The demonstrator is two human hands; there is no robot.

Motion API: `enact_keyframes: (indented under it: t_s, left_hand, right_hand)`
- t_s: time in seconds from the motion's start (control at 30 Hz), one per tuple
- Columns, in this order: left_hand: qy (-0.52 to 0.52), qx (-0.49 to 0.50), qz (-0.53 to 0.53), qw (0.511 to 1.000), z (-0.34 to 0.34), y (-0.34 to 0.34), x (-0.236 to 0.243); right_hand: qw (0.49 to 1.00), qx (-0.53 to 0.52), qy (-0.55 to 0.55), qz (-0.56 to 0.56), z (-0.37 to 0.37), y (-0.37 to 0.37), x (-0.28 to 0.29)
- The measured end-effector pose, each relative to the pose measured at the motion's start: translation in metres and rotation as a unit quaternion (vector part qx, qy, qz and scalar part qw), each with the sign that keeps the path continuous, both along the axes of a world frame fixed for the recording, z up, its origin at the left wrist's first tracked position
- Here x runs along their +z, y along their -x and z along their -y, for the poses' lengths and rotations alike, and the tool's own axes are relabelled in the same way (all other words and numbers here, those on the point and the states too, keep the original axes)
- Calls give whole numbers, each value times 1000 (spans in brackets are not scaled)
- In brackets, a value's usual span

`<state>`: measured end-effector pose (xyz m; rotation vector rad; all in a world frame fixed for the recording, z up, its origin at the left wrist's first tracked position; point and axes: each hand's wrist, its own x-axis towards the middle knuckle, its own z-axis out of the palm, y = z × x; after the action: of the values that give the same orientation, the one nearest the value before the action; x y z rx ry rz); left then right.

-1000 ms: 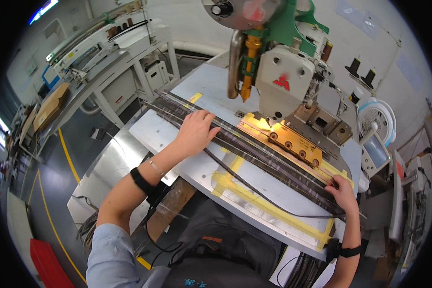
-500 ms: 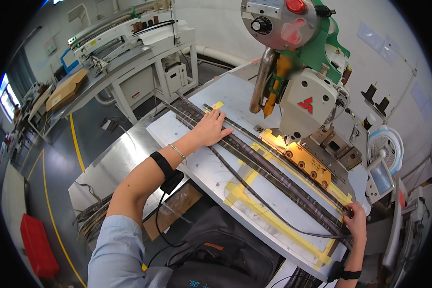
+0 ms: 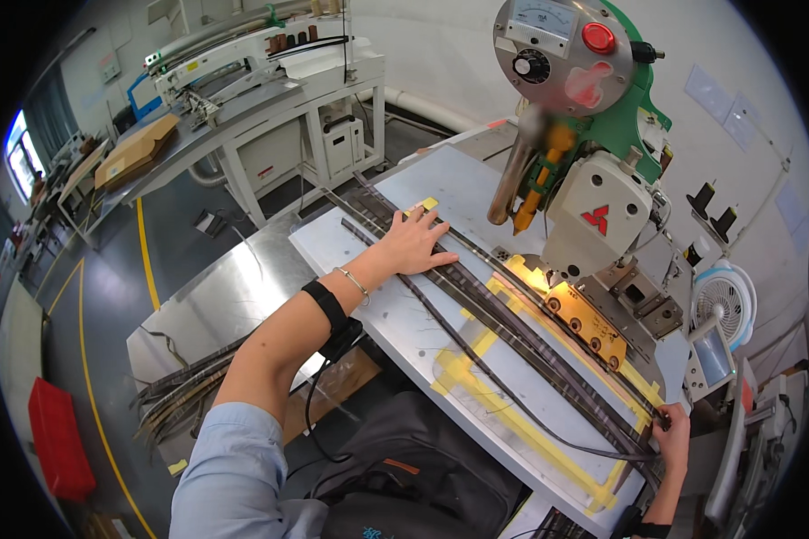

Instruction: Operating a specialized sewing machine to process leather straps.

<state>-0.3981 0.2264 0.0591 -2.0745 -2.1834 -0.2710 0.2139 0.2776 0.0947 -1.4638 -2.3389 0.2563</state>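
Note:
Fingers spread, my left hand (image 3: 415,242) lies flat over several long dark strips at the far left of the light work table (image 3: 368,301). At the right edge my right hand (image 3: 672,433) pinches the end of a dark strip (image 3: 636,388) that runs beside an orange metal guide block (image 3: 591,325). A bundle of similar dark strips (image 3: 548,361) lies diagonally across the table, nearer me. One thin strip (image 3: 521,408) bows out toward me. Above the guide stands the white sewing machine head (image 3: 598,211), its lamp shining on the needle area.
Yellow tape (image 3: 535,422) marks the table top. A green-framed control dial (image 3: 532,65) sits above the machine, and a white fan (image 3: 719,307) stands at right. More strips (image 3: 184,386) hang off a metal side table (image 3: 202,310). A red bin (image 3: 60,440) is on the floor.
The whole view has shifted slightly, with things appearing a little lower and to the right. Both hands keep their places on the strips.

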Motion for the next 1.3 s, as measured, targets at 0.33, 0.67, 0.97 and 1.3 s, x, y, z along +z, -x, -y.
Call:
enact_keyframes:
  t_s: [0.33, 0.67, 0.97, 1.3]
  left_hand:
    - [-6, -8, -14, 1000, -2, 2, 3]
    - [5, -14, -29, 999, 1, -1, 10]
    - [35, -8, -25, 999, 2, -8, 23]
    - [32, -285, -18, 958, -1, -115, 12]
  right_hand:
    - [994, 93, -26, -54, 32, 96, 21]
    - [975, 176, 87, 101, 28, 209, -4]
    - [974, 191, 44, 110, 29, 204, -11]
    - [975, 186, 37, 113, 29, 206, -12]
